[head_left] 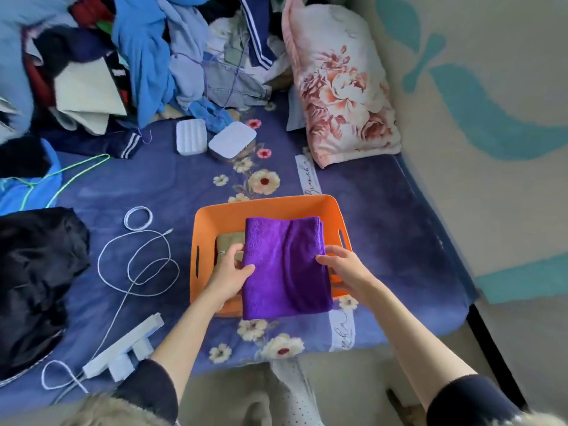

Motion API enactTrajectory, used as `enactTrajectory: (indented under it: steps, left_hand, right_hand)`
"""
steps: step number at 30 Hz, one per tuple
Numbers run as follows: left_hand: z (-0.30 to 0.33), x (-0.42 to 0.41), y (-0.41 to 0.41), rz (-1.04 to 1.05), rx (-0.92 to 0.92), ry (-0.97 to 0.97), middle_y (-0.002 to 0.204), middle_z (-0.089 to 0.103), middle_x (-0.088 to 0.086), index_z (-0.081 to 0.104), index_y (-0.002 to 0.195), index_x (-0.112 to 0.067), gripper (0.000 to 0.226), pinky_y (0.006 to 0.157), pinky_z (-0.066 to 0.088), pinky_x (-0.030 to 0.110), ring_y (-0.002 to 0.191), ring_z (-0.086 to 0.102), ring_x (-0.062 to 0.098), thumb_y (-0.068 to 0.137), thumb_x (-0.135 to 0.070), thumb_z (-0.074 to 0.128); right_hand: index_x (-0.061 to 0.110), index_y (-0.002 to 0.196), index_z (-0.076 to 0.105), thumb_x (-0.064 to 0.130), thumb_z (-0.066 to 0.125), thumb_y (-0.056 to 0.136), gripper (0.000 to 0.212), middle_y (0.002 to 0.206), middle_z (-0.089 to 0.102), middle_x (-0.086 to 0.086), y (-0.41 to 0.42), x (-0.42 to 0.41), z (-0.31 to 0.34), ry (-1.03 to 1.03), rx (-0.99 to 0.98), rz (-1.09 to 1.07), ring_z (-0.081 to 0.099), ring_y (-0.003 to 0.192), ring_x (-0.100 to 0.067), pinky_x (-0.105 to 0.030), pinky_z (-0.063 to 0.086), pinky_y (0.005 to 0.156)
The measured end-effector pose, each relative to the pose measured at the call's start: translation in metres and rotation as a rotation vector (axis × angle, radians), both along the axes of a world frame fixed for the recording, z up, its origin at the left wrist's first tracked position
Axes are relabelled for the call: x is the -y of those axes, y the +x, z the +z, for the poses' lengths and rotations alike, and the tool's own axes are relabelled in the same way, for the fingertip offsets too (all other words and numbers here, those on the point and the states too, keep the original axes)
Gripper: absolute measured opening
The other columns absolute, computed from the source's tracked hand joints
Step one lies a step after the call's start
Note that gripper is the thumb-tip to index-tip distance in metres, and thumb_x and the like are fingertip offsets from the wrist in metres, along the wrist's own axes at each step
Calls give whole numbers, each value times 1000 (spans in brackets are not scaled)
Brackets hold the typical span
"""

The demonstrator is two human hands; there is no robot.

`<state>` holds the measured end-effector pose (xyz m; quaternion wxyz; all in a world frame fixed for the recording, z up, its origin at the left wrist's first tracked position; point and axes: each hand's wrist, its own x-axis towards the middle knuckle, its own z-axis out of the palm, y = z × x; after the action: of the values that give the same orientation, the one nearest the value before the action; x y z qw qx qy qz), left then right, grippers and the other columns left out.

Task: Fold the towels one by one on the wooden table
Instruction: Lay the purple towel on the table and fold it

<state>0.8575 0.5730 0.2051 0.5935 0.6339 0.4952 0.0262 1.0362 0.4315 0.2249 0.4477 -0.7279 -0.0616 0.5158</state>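
While both arms reach forward, the left hand point(230, 273) and right hand point(344, 265) pinch a folded purple towel's point(285, 269) side edges over an orange basket point(270, 207) near the bed's point(384, 216) front edge.

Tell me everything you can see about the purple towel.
The purple towel looks like soft, plush cloth, folded into a layered rectangle. It lies over the orange basket, its near edge hanging past the basket's front rim. The left hand and right hand each pinch one side edge.
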Motion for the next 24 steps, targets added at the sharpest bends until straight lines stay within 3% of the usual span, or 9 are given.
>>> enactTrajectory:
  steps: [2, 5, 7, 9, 13, 16, 20, 24]
  left_hand:
    - [-18, -19, 9, 38, -80, 9, 104, 59, 7, 41, 125, -23, 38, 79, 53, 43, 94, 62, 31, 91, -11, 53]
    - [-51, -41, 16, 83, -184, 2, 111, 58, 12, 40, 124, -21, 36, 71, 50, 37, 94, 61, 32, 92, -10, 51]
    - [-72, -50, 16, 118, -268, 45, 113, 59, 13, 42, 125, -18, 38, 75, 49, 36, 97, 60, 33, 91, -9, 53]
    - [-91, -57, 13, 138, -381, 102, 114, 59, 14, 44, 127, -15, 40, 85, 49, 40, 101, 58, 35, 89, -10, 55]
    - [-124, -73, 12, 95, -571, 166, 124, 57, 13, 42, 129, -16, 41, 90, 43, 39, 111, 54, 36, 90, -11, 53]
    - [-140, -82, 15, 97, -635, 189, 131, 53, 11, 40, 131, -17, 42, 94, 41, 41, 117, 51, 36, 91, -10, 50]
    - [-149, -89, 21, 104, -682, 264, 127, 55, 12, 40, 130, -18, 38, 89, 42, 44, 114, 52, 38, 92, -11, 47]
    - [-150, -88, 28, 107, -778, 364, 118, 58, 13, 38, 126, -18, 36, 75, 44, 45, 102, 58, 41, 92, -9, 46]
  right_hand:
    - [15, 108, 58, 13, 54, 91, 17, 96, 63, -4, 10, -28, -23, -35, -33, 22, 59, 79, -17, -28, 50, 63]
    - [14, 103, 57, 9, 54, 89, 15, 90, 61, -3, 17, -65, -63, -96, -73, 57, 59, 79, -17, -36, 53, 73]
    - [17, 104, 55, 9, 53, 88, 17, 91, 59, -2, 16, -85, -89, -156, -101, 98, 58, 84, -19, -41, 52, 79]
    - [16, 103, 55, 8, 52, 88, 18, 88, 57, -2, 14, -101, -112, -204, -117, 139, 57, 82, -19, -39, 52, 77]
    - [15, 100, 55, 5, 51, 87, 17, 84, 55, -4, 9, -128, -148, -248, -121, 188, 56, 70, -15, -29, 49, 63]
    - [15, 99, 52, 3, 49, 88, 17, 76, 51, -2, 8, -143, -168, -267, -128, 235, 50, 66, -14, -30, 46, 63]
    - [12, 96, 51, 2, 49, 87, 13, 73, 48, -1, 10, -157, -189, -278, -73, 267, 47, 64, -15, -35, 44, 70]
    - [15, 82, 47, 1, 48, 87, 15, 75, 46, -3, 8, -160, -200, -286, -113, 275, 44, 62, -16, -34, 41, 65]
